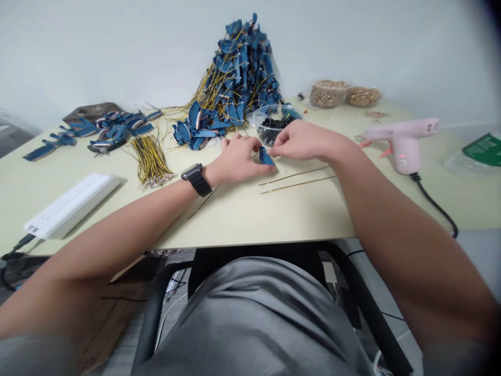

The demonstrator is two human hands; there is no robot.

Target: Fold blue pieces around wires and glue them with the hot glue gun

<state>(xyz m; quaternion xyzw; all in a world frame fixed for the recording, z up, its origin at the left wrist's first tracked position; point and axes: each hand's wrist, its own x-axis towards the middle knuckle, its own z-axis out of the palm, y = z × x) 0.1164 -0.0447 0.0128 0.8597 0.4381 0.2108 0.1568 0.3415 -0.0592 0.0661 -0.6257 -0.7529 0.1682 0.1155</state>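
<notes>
Right at the front edge of the table there are a couple of thin yellow-sheathed wires lying loose, just below my right hand. Both hands are pulled in close together around a small blue connector, held up just off the tabletop. The right hand's fingers are pinched narrow on it, and the left hand, with a black smartwatch on the wrist, closes in from the other side, its fingers around the same piece. Off to the left sit a white power strip and a bundle of yellow wires. Just past the hands is a clear plastic tub of small black parts, and on the right a pink hot glue gun lies with its black cord trailing off the table. Further back there's a big heap of blue connectors with yellow wires, more blue pieces to its left, and two tubs of something granular by the wall.
</notes>
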